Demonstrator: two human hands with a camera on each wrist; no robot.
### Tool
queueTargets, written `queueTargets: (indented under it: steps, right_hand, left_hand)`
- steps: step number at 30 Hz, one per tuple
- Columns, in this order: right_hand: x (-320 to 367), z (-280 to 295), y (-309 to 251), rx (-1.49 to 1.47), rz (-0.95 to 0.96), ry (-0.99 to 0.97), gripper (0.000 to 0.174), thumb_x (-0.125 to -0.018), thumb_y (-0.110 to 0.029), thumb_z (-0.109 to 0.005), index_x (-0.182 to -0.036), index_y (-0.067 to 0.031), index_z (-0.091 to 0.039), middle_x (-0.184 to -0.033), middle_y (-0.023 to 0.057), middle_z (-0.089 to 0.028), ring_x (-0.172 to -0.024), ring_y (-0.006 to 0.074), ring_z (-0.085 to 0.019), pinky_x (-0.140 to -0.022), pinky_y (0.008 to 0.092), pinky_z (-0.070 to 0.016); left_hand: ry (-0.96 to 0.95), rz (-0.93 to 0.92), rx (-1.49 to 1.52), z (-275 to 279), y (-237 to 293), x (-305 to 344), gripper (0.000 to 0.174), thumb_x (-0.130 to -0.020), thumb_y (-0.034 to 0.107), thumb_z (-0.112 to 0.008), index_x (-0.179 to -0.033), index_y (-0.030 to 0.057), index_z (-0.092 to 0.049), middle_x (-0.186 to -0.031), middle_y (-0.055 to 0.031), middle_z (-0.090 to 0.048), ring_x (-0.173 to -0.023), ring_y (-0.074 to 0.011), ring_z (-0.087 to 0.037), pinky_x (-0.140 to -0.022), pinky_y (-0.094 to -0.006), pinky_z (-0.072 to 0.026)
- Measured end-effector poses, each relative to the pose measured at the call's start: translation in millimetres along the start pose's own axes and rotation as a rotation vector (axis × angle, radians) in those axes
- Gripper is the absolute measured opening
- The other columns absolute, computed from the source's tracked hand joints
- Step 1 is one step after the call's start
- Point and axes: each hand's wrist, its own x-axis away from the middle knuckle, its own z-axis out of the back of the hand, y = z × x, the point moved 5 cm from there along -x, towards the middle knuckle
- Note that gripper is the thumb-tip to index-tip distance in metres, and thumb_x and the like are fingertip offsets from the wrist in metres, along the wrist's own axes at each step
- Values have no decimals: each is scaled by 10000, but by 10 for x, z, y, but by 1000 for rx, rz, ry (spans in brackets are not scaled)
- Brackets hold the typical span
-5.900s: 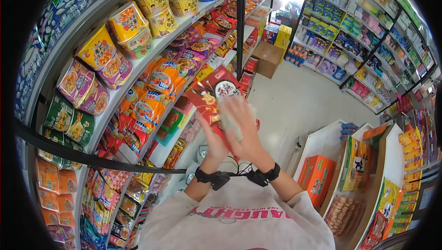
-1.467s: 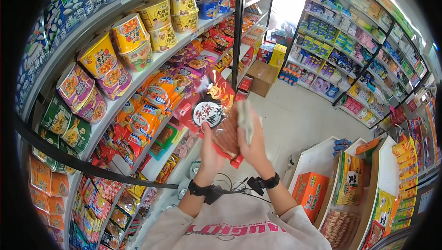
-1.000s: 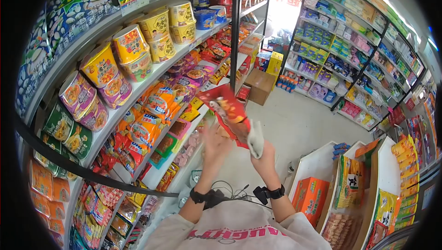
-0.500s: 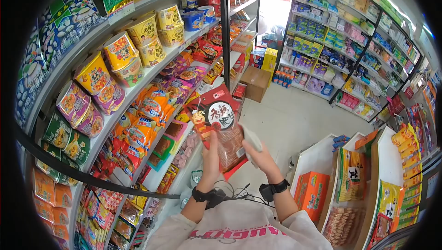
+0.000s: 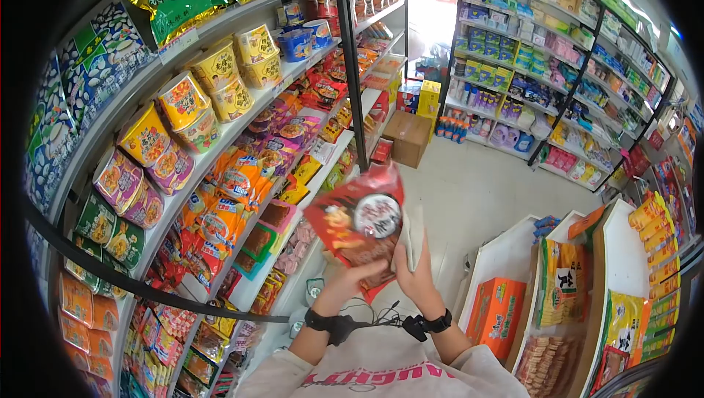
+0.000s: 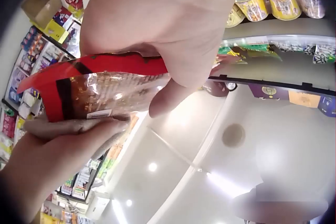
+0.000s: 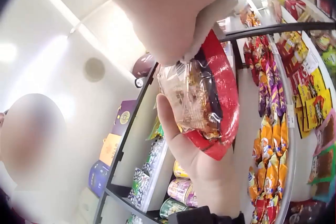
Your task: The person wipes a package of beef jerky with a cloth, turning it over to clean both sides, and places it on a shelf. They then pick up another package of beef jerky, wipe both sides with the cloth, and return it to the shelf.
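A red snack bag (image 5: 364, 211) with a clear window and a white round label is held up in front of the body, blurred in the head view. My left hand (image 5: 343, 286) grips its lower left side, the thumb lying along the clear window (image 6: 123, 90) in the left wrist view. At the bag's right edge, my right hand (image 5: 416, 272) holds a pale folded cloth (image 5: 413, 235) against it. The right wrist view shows the cloth (image 7: 216, 15) under the right hand's fingers and the left palm (image 7: 202, 163) beneath the bag.
Shelves on the left carry noodle tubs (image 5: 183, 97) and orange noodle packs (image 5: 238, 174). A black post (image 5: 350, 68) stands beyond the bag. A cardboard box (image 5: 408, 138) sits on the floor. White display bins (image 5: 506, 244) with an orange carton (image 5: 495, 310) are at right.
A second ago the left hand was off the bag while the right held it; now both are on it. Since half a second ago the bag has tilted and shifted right. The view has turned left.
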Motion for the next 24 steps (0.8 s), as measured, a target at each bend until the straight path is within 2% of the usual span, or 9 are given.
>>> queueTargets:
  steps: [2, 5, 9, 12, 13, 15, 17, 18, 24]
  right_hand:
    - [-8, 90, -162, 136, 104, -62, 722, -878, -190, -670, -1468, 51, -331, -1471, 263, -389, -1389, 405, -367, -1158, 478, -263]
    - [-73, 172, -355, 403, 260, -151, 821, -847, -292, -699, -1478, 58, -307, -1547, 301, -278, -1475, 452, -197, -1200, 569, -125]
    - [-53, 163, -527, 556, 433, -332, 806, -830, -310, -721, -1473, 23, -366, -1559, 269, -280, -1474, 451, -213, -1188, 551, -194]
    - [-118, 415, -508, 163, 289, -351, 742, -835, -317, -711, -1455, -19, -432, -1559, 269, -284, -1453, 449, -273, -1168, 530, -259]
    - [-156, 590, -868, 263, 402, -234, 616, -851, -321, -692, -1384, -56, -537, -1448, 258, -447, -1314, 406, -472, -1077, 481, -395]
    - [-63, 958, -1211, 126, 631, -34, 413, -868, -281, -671, -1221, -69, -638, -1198, 189, -604, -1074, 313, -592, -918, 422, -484]
    - [68, 1122, -1840, -108, 1056, 193, 62, -886, -151, -628, -863, -101, -600, -902, 43, -581, -815, 199, -545, -631, 315, -416]
    - [166, 1098, -2155, -219, 1072, 297, 63, -886, -137, -623, -849, -129, -573, -837, -1, -528, -739, 160, -502, -558, 306, -354]
    - [546, 1051, -2618, -321, 851, 72, 269, -936, -406, -662, -1024, -189, -530, -845, -37, -467, -767, 148, -421, -656, 333, -382]
  left_hand:
    - [20, -107, -256, 85, -215, -14, 478, -890, -18, -638, -1353, 1, -520, -1319, -105, -605, -1207, -213, -596, -1021, -376, -481]
    - [114, 2, 43, -119, -195, -9, 461, -911, -1, -625, -1360, -2, -516, -1323, -104, -603, -1199, -210, -603, -1013, -361, -492]
    - [237, -20, 138, 49, -539, -98, 427, -914, 35, -657, -1328, 26, -550, -1265, -71, -633, -1146, -193, -623, -979, -344, -503]
    - [347, -158, 217, 68, -446, -68, 434, -920, 35, -652, -1337, 36, -533, -1280, -70, -622, -1151, -202, -621, -973, -349, -508]
    - [377, -187, 229, 96, -367, -38, 451, -916, 20, -653, -1346, 49, -518, -1297, -73, -609, -1159, -210, -618, -976, -350, -507]
    - [456, -262, 229, 240, -245, -11, 466, -900, 2, -670, -1339, 57, -523, -1293, -75, -611, -1156, -202, -616, -982, -355, -503]
    - [583, -255, 174, 525, -230, 72, 482, -889, -8, -688, -1337, 63, -526, -1281, -74, -617, -1140, -193, -620, -969, -362, -511]
    - [612, -284, 151, 568, -158, 97, 475, -890, -5, -691, -1333, 58, -531, -1279, -73, -619, -1141, -190, -617, -968, -359, -508]
    - [649, -315, 13, 649, 134, 326, 448, -898, 15, -696, -1320, 20, -548, -1289, -83, -622, -1155, -209, -618, -977, -375, -507]
